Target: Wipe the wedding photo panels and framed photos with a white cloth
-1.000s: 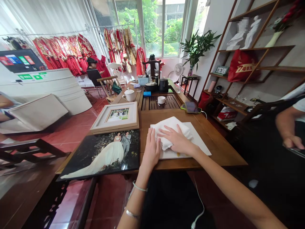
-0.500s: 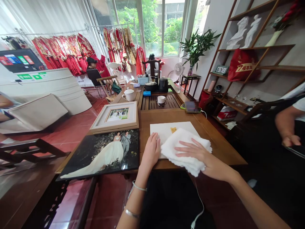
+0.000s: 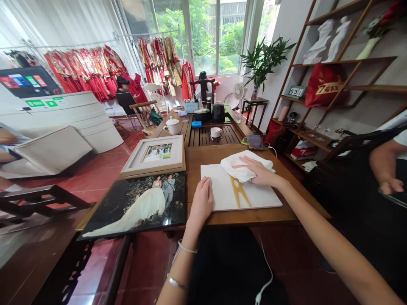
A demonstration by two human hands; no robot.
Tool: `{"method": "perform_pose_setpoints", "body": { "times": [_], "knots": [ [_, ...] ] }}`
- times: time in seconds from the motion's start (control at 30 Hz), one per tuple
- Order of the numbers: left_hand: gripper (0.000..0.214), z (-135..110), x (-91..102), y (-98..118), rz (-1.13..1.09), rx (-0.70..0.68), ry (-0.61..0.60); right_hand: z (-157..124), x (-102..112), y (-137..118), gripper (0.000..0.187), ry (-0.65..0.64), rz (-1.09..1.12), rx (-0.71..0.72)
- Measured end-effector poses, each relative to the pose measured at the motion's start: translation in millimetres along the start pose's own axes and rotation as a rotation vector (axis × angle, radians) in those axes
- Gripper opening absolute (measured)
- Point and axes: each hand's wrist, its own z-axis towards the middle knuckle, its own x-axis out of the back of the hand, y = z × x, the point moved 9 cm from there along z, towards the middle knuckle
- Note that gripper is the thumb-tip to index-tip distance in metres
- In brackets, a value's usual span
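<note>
A white board [image 3: 219, 192] lies flat on the wooden table in front of me, with a gold-coloured two-legged piece [image 3: 239, 195] on its face. My left hand [image 3: 202, 195] grips the board's left edge, fingers close together. Over the board's far right part, a folded white cloth [image 3: 237, 163] covers the top end of the gold piece. My right hand [image 3: 256, 169] presses down on that cloth, its fingers stretched out flat; the thumb is partly hidden.
Left of the board lie a glossy wedding photo panel [image 3: 140, 207] and a light wooden picture frame [image 3: 152, 154]. Beyond are a lidded white cup [image 3: 172, 126], a tea tray [image 3: 229, 135] and a phone [image 3: 256, 142]. Another person's hand [image 3: 392, 185] shows at the right.
My right hand has pushed the cloth away from me across the board, uncovering its near right part and the gold legs. My left hand stays at the left edge.
</note>
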Motion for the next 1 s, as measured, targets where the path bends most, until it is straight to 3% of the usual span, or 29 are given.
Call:
{"method": "perform_pose_setpoints", "body": {
  "times": [0.13, 0.43, 0.57, 0.73, 1.0],
  "knots": [
    [0.037, 0, -0.6, 0, -0.006, 0.007, 0.012, -16, -1, -9, 0.079, 0.050, -0.021, 0.008],
    [0.037, 1, -1.0, 1, 0.002, 0.014, 0.008, -105, -5, -69, 0.086, 0.145, -0.083, -0.014],
    [0.036, 1, -1.1, 0, -0.004, 0.010, 0.003, -123, -6, -79, 0.080, 0.120, -0.082, -0.027],
    [0.034, 2, -1.4, 0, -0.014, 0.008, -0.015, -104, -5, -60, 0.082, 0.066, -0.063, -0.032],
    [0.035, 2, -1.5, -2, -0.037, 0.005, -0.030, -21, -8, -8, 0.078, 0.019, -0.117, -0.105]
  ]
}}
